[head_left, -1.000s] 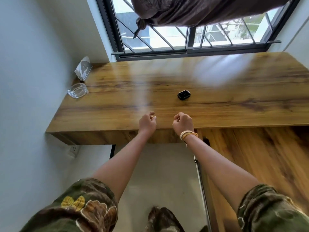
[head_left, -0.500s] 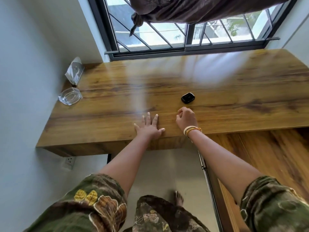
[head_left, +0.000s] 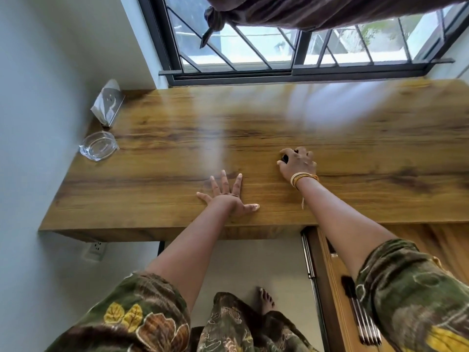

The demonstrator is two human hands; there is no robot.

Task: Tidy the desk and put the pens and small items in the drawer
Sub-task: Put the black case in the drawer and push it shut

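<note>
My right hand [head_left: 298, 164] lies over a small black case [head_left: 285, 158] on the wooden desk [head_left: 157, 158], fingers curled round it; only a dark edge of the case shows by the thumb. My left hand [head_left: 228, 195] rests flat on the desk near its front edge, fingers spread. Below the desk at the right, an open drawer [head_left: 330, 280] holds several pens [head_left: 360, 316], partly hidden by my right sleeve.
A clear glass ashtray [head_left: 99, 146] sits at the desk's left end, with a tissue holder [head_left: 107, 104] behind it against the wall. The barred window [head_left: 291, 54] runs along the desk's back. A wall socket [head_left: 96, 248] is under the desk at left.
My right hand has moved forward from the desk's front edge onto the black case and closed round it. My left hand opened from a loose fist and now lies flat on the desk.
</note>
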